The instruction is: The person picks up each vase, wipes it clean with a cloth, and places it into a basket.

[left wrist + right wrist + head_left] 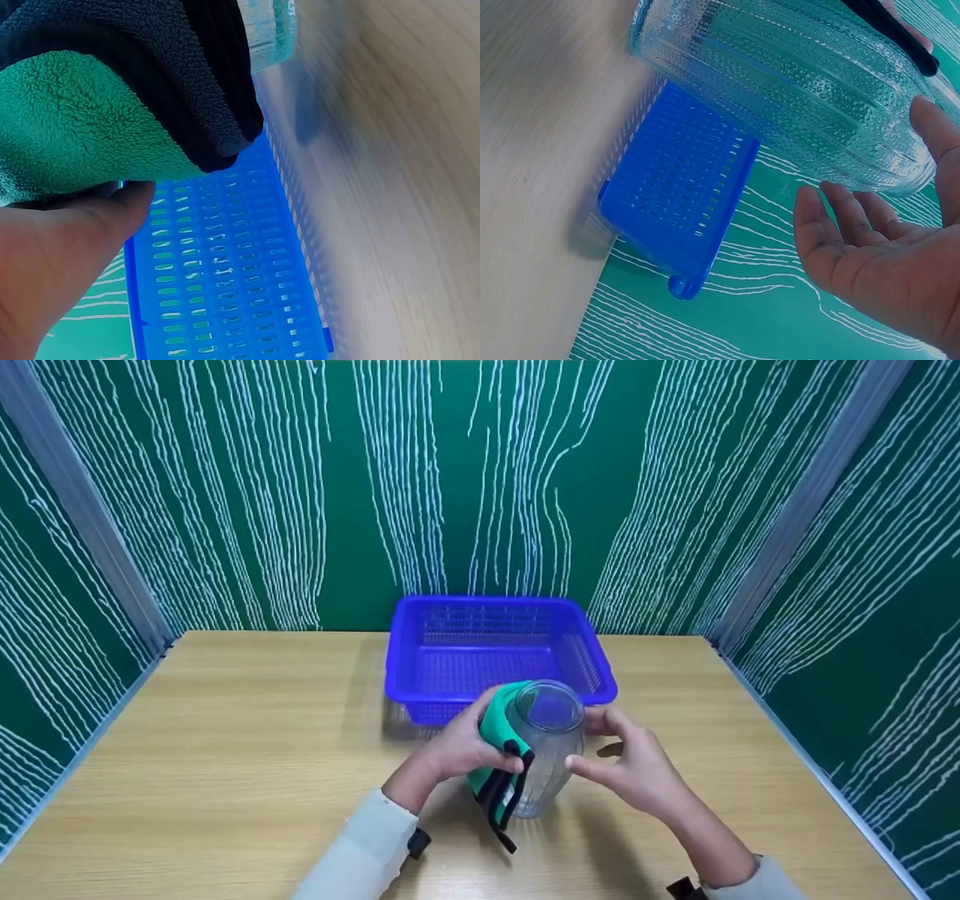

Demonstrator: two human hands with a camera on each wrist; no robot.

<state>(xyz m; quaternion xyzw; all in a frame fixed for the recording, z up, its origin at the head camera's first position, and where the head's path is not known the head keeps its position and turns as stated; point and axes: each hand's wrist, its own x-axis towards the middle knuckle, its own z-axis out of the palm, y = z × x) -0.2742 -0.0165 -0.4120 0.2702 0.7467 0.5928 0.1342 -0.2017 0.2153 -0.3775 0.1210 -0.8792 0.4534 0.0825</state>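
A clear ribbed glass jar (546, 761) is held upright with its mouth up, just in front of the blue basket. Against its left side lies a green cloth with black edging (496, 727), partly folded. My left hand (461, 742) grips the jar through this cloth, thumb in front; its other fingers are mostly hidden behind. On the jar's other side, my right hand (641, 769) has loosely bent fingers. In the right wrist view those fingers (840, 214) stand a little off the textured glass, and the thumb reaches the jar near its mouth.
The blue plastic basket (397, 682) with slotted sides stands at the table's back edge, behind the jar. A light wooden table (247, 750) lies beneath. Green panels with white wavy lines (345, 510) rise at the back and both sides.
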